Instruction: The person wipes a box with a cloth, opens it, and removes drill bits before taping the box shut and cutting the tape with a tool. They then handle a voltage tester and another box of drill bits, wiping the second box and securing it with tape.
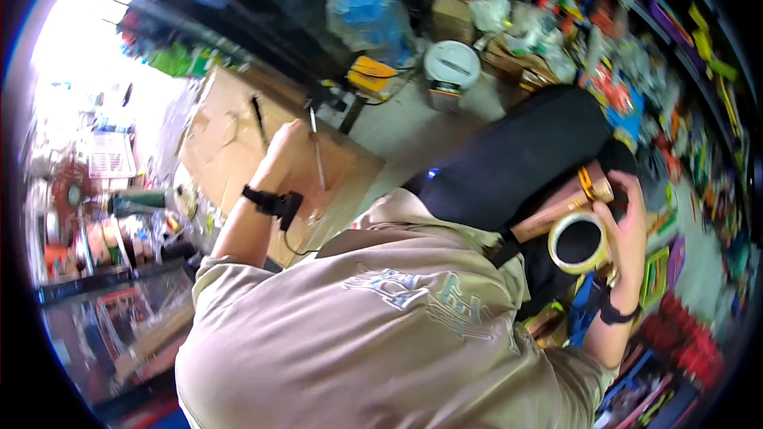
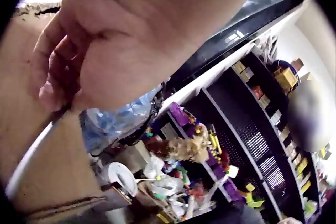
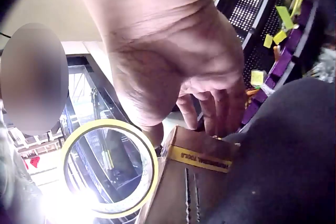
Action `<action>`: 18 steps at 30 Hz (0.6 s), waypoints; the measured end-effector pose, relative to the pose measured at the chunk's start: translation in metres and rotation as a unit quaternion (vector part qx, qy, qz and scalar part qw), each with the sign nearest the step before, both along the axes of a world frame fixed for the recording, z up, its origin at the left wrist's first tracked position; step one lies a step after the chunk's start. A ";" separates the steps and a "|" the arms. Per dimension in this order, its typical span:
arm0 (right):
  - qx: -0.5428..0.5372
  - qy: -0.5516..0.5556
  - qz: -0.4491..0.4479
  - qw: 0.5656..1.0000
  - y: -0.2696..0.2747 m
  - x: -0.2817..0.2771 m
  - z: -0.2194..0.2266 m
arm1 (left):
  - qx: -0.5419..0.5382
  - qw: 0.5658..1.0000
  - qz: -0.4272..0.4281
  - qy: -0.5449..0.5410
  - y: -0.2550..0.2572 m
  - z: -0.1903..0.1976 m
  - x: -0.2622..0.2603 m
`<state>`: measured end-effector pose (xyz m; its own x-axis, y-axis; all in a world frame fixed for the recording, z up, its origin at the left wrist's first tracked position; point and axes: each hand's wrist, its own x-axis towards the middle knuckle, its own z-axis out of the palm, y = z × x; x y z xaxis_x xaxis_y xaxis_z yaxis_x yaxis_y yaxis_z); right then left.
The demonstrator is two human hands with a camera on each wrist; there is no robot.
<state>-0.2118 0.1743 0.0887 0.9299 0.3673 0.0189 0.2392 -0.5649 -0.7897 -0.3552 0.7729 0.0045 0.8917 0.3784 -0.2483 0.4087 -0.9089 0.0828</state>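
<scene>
- Left hand [image 1: 288, 149], left of the head frame: fingers curled, tips together at the dark end of a thin pale strip [image 1: 319, 155], seemingly pinched.
- Strip: against the cardboard box [image 1: 225, 147], just right of the left hand, the nearer one; long axis roughly top to bottom.
- Right hand [image 1: 628, 230], right of the frame: partly open, digits bent about the end of a brown carton [image 1: 550, 217]; firmness cannot be told.
- Carton: long axis lower left to upper right; right hand at its upper-right end.
- Tape roll [image 1: 580, 268]: below the carton, beside the right thumb.
</scene>
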 end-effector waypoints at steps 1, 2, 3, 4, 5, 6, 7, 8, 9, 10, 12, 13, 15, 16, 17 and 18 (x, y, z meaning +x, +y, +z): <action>0.016 0.005 -0.011 1.000 -0.004 -0.001 -0.001 | -0.055 0.997 -0.052 -0.020 -0.005 0.008 0.012; 0.022 0.000 -0.022 1.000 -0.008 -0.002 -0.001 | -0.103 0.993 -0.036 -0.036 -0.033 0.032 0.029; -0.010 -0.053 -0.015 0.998 -0.009 -0.004 0.004 | -0.132 0.984 -0.076 -0.094 -0.059 0.053 0.044; 0.009 -0.096 -0.014 0.995 -0.011 -0.005 0.003 | -0.248 0.961 -0.029 -0.114 -0.087 0.072 0.059; 0.016 -0.126 -0.024 0.992 -0.010 -0.007 0.007 | -0.261 0.955 -0.069 -0.120 -0.109 0.089 0.078; 0.039 -0.155 -0.033 0.987 -0.010 -0.008 0.009 | -0.308 0.937 -0.103 -0.127 -0.133 0.107 0.097; 0.034 -0.201 -0.028 0.979 -0.011 -0.007 0.014 | -0.378 0.910 -0.132 -0.111 -0.158 0.123 0.113; 0.029 -0.263 -0.026 0.964 -0.008 -0.006 0.019 | -0.441 0.879 -0.156 -0.094 -0.186 0.139 0.127; 0.026 -0.290 -0.021 0.957 -0.006 -0.006 0.024 | -0.475 0.854 -0.207 -0.046 -0.217 0.158 0.138; 0.025 -0.316 -0.014 0.948 -0.005 -0.006 0.029 | -0.504 0.826 -0.255 0.002 -0.251 0.173 0.147; -0.042 -0.396 0.052 0.916 -0.004 -0.005 0.039 | -0.533 0.759 -0.353 0.122 -0.315 0.186 0.163; -0.040 -0.442 0.072 0.893 -0.002 -0.006 0.040 | -0.566 0.725 -0.363 0.146 -0.344 0.175 0.165; -0.057 -0.451 0.066 0.888 -0.012 -0.014 0.033 | -0.568 0.688 -0.427 0.147 -0.389 0.162 0.168; -0.067 -0.440 0.053 0.894 -0.020 -0.020 0.028 | -0.536 0.683 -0.481 0.121 -0.405 0.160 0.171; -0.063 -0.463 0.014 0.884 -0.024 -0.023 0.025 | -0.525 0.688 -0.498 0.059 -0.415 0.152 0.173; -0.081 -0.461 -0.021 0.884 -0.030 -0.027 0.023 | -0.527 0.682 -0.503 0.071 -0.421 0.144 0.175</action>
